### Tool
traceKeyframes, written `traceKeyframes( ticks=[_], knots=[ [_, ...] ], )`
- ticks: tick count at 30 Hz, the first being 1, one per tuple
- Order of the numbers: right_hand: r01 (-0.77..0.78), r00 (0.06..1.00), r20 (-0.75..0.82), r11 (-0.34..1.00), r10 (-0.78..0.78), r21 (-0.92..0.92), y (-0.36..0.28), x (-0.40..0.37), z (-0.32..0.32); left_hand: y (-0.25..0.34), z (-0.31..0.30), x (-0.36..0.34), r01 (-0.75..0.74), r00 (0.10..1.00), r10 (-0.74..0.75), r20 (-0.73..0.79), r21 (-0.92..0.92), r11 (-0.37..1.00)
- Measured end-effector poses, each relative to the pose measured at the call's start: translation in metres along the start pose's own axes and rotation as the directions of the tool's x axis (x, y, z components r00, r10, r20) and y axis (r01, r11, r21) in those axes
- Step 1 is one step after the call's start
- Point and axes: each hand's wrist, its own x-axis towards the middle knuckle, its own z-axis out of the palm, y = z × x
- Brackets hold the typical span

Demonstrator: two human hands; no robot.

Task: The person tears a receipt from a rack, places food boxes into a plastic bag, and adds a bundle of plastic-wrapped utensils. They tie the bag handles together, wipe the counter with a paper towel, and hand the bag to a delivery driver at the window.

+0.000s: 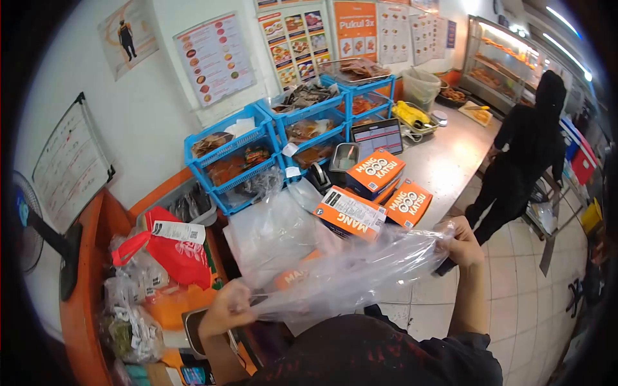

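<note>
A clear plastic bag (pixel 354 276) is stretched sideways in front of my body. My left hand (pixel 228 307) is closed on its left end, and my right hand (pixel 462 240) pinches the right end, higher up. Just beyond the bag, an orange box with a printed label (pixel 351 212) lies on the counter. Two more orange boxes, a rear box (pixel 375 170) and a right box (pixel 409 204), sit close by it. Part of another orange box (pixel 296 278) shows blurred through the plastic. More clear bags (pixel 270 225) lie flat to the left of the boxes.
Blue stacked baskets (pixel 235 164) with packets line the wall, near a tablet (pixel 378 136). A red bag (pixel 177 248) with a receipt sits at left, by a fan (pixel 38 225). Beyond the counter (pixel 450 145), a person in dark clothes (pixel 528 148) stands at right.
</note>
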Motion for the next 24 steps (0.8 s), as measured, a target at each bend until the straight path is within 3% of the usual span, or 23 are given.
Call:
traceKeyframes(
  ticks=[1,2,3,4,5,6,7,8,9,10,11,13,18,20,24],
  knots=[
    [0.025,1.0,-0.015,1.0,-0.025,0.011,0.004,0.01,0.003,-0.011,0.016,0.007,0.027,0.976,0.082,-0.204,0.484,0.875],
    [0.047,0.998,-0.033,0.999,-0.046,0.021,0.008,0.02,0.009,-0.02,0.028,0.012,0.167,0.911,0.237,-0.339,0.826,0.539],
    [-0.035,0.999,0.033,0.995,0.038,-0.098,0.021,0.028,0.006,-0.033,0.005,0.01,0.384,0.781,0.215,-0.586,0.723,0.574],
    [-0.132,0.967,0.198,0.981,0.159,-0.144,0.035,0.037,0.008,-0.053,-0.029,0.004,0.404,0.767,0.214,-0.604,0.715,0.571],
    [-0.218,0.901,0.306,0.93,0.308,-0.295,0.051,0.04,0.012,-0.077,-0.064,-0.005,0.306,0.686,0.378,-0.622,0.718,0.626],
    [-0.096,0.892,0.364,0.898,0.269,-0.429,0.058,0.042,0.02,-0.094,-0.075,-0.012,0.2,0.569,0.527,-0.631,0.728,0.656],
    [0.01,0.881,0.406,0.851,0.241,-0.525,0.08,0.041,0.019,-0.102,-0.051,-0.003,0.299,0.478,0.467,-0.744,0.637,0.71],
    [0.017,0.87,0.429,0.856,0.242,-0.517,0.099,0.041,0.017,-0.115,-0.043,0.004,0.307,0.455,0.474,-0.754,0.632,0.712],
    [0.064,0.926,0.359,0.889,0.116,-0.453,0.116,0.04,0.015,-0.128,-0.04,0.009,0.183,0.626,0.187,-0.757,0.376,0.909],
    [0.116,0.963,0.27,0.913,-0.007,-0.39,0.125,0.039,0.011,-0.139,-0.034,0.013,0.12,0.786,-0.066,-0.614,0.046,0.992],
    [0.185,0.96,0.277,0.846,-0.046,-0.501,0.12,0.044,0.004,-0.153,-0.019,0.02,0.118,0.775,-0.061,-0.629,0.049,0.992],
    [0.182,0.956,0.291,0.84,-0.03,-0.511,0.124,0.051,-0.013,-0.178,0.005,0.043,0.174,0.676,-0.086,-0.732,0.045,0.984],
    [0.168,0.884,0.449,0.812,0.127,-0.56,0.141,0.06,-0.057,-0.204,0.01,0.078,0.205,0.651,-0.076,-0.755,0.079,0.976],
    [0.158,0.885,0.443,0.807,0.139,-0.569,0.151,0.059,-0.069,-0.21,0.007,0.089,0.201,0.647,-0.032,-0.762,0.129,0.971],
    [0.155,0.918,0.382,0.792,0.105,-0.591,0.16,0.056,-0.084,-0.213,0.002,0.109,0.231,0.698,-0.11,-0.707,0.077,0.97]
  ],
)
